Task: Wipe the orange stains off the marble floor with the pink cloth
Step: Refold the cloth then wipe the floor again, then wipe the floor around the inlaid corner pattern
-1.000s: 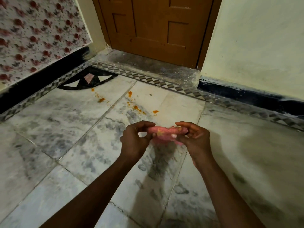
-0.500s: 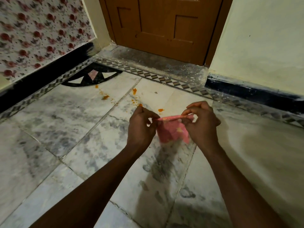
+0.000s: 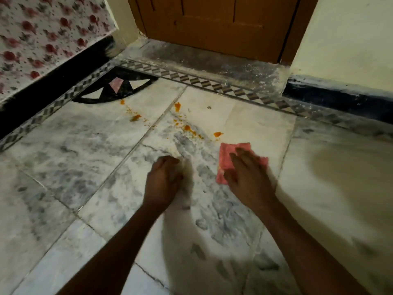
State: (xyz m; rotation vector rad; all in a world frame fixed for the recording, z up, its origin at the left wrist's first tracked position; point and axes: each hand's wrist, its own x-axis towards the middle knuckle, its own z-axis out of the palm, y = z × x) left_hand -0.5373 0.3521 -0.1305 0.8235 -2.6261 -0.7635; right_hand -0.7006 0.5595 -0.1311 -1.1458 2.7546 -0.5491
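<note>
The pink cloth (image 3: pixel 231 160) lies flat on the marble floor (image 3: pixel 80 145) under my right hand, a little right of centre. Starting at my far left, around nine to ten o'clock, the flowered wall covering (image 3: pixel 42 35) runs above a black skirting (image 3: pixel 53 81), with a checkered border strip (image 3: pixel 70 96) at its foot. At about eleven o'clock a black fan-shaped inlay (image 3: pixel 119 90) sits in the floor's corner. Just beyond it the orange stains (image 3: pixel 187 127) are scattered from eleven toward twelve o'clock: small specks and blobs near the inlay's edge, then a second group on the next slab, the nearest blob lying just beyond the cloth's far edge, not touching it.

My left hand (image 3: pixel 163 182) is at the middle, low over the floor, fingers curled loosely inward and holding nothing; it is blurred, so I cannot tell whether it touches the marble. It is apart from the cloth.

My right hand (image 3: pixel 246 175) lies at about one o'clock from my left one, palm down, fingers straight and spread, pressing on the cloth. The cloth shows past my fingertips and on my thumb side.

At twelve o'clock stands the brown wooden door (image 3: pixel 223 24) behind a dusty grey threshold (image 3: pixel 202 58). At two o'clock is a plain pale wall (image 3: pixel 350 39) with a dark base band (image 3: pixel 340 96).
</note>
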